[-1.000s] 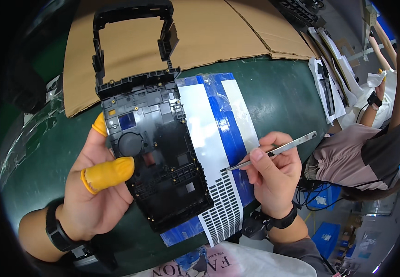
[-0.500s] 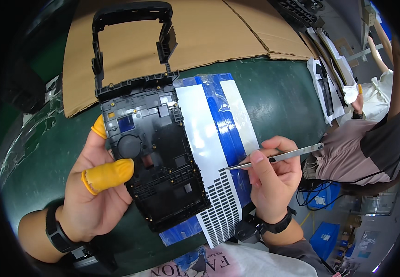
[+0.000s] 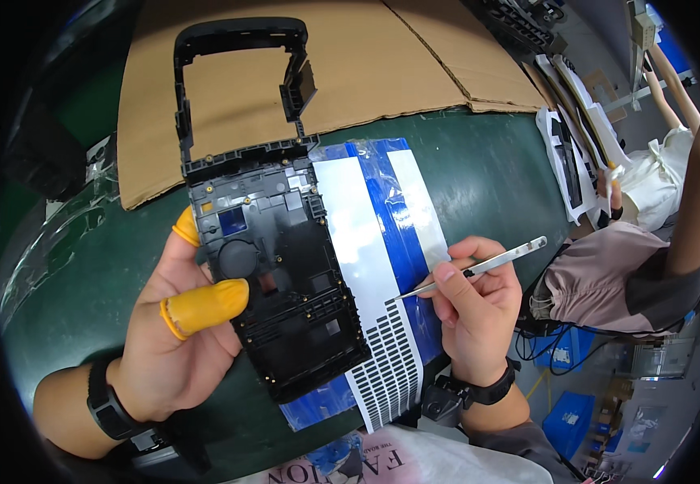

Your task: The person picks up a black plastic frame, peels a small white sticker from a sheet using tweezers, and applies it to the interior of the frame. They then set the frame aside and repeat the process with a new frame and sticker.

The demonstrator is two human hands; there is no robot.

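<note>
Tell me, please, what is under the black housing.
The white sheet and blue sheet run under the right edge of the housing; the left hand is partly behind its left edge. Whatever else it covers cannot be seen.

Toward 8 o'clock, some fingers of the left hand [image 3: 184,355] are hidden behind the black case [image 3: 289,278], which also covers part of the white sheet [image 3: 358,218]. Whether the tweezers [image 3: 499,260] touch the nearest dark patch [image 3: 391,302] is too small to tell. The cardboard [image 3: 366,77] is cut off at 12 o'clock, a co-worker [image 3: 616,274] at 3.
</note>
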